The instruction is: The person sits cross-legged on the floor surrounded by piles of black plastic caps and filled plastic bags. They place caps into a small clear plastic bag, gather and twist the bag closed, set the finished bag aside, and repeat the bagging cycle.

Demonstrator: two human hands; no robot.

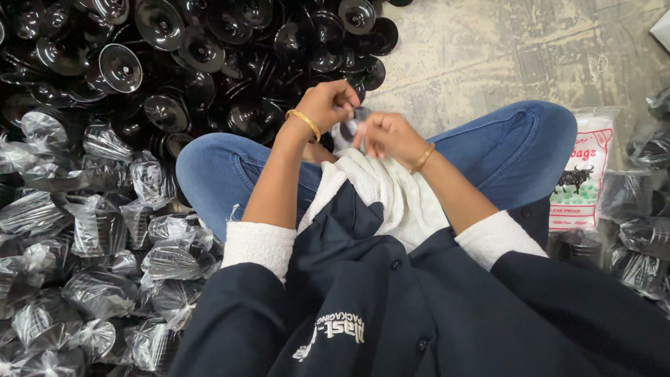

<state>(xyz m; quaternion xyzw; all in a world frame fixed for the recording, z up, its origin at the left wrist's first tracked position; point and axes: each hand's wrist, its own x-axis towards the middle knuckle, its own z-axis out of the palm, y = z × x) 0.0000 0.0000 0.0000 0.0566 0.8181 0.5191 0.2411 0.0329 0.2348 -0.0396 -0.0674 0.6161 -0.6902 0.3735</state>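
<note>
I sit cross-legged on the floor in blue jeans. My left hand point(329, 105) and my right hand point(388, 136) meet above my lap, both pinching a small clear plastic bag point(354, 124) with something dark inside; what it holds is mostly hidden by my fingers. Each wrist wears a gold bangle. A white cloth point(391, 192) lies across my lap under the hands.
A big heap of glossy black round lids point(195, 56) fills the floor ahead and to the left. Several bagged black pieces in clear plastic point(98, 230) pile at my left. A printed packet of bags point(581, 174) and more wrapped pieces point(645, 237) lie at the right. Bare concrete floor point(502, 49) ahead right.
</note>
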